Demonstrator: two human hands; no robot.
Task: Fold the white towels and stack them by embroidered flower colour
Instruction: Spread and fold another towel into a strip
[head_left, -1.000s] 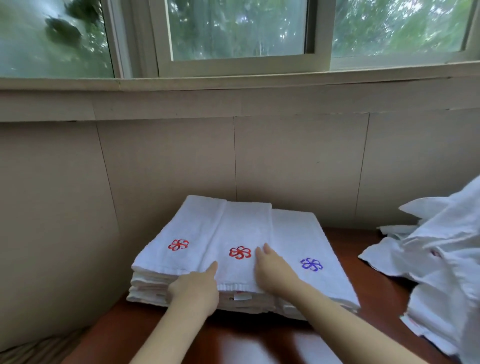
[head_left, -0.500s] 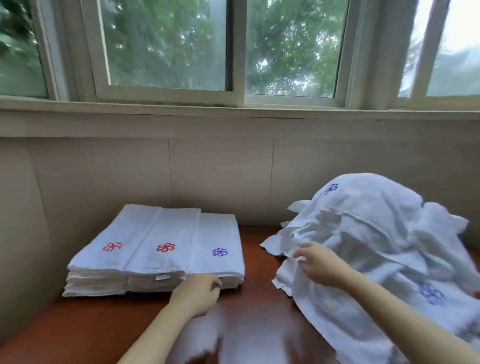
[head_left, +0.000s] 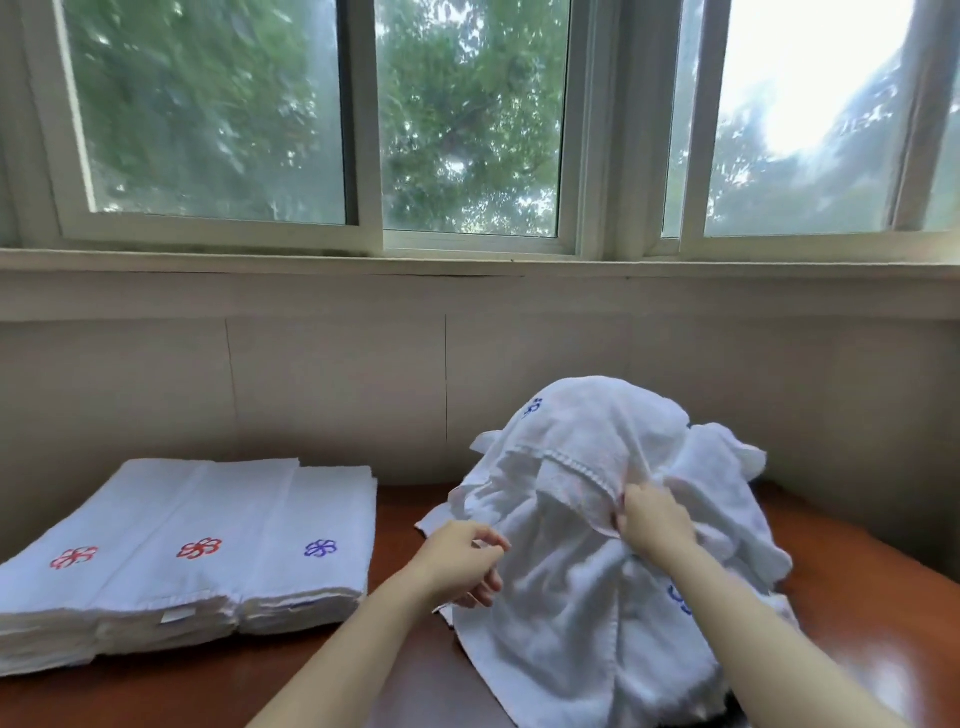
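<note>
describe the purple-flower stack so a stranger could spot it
Below the window, on the left of the table, three folded towel stacks sit side by side. It is the rightmost stack, nearest the loose towel heap; its flower is purple, the others' red.

The right grip pinches a fold on the heap of towels on the surface; the left grip curls at the heap's edge. Three folded stacks lie left: red, red, purple flowers

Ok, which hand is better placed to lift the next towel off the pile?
Right: the right hand pinches a fold of the top towel on the pile; the left hand hovers beside it, apparently gripping nothing.
</note>
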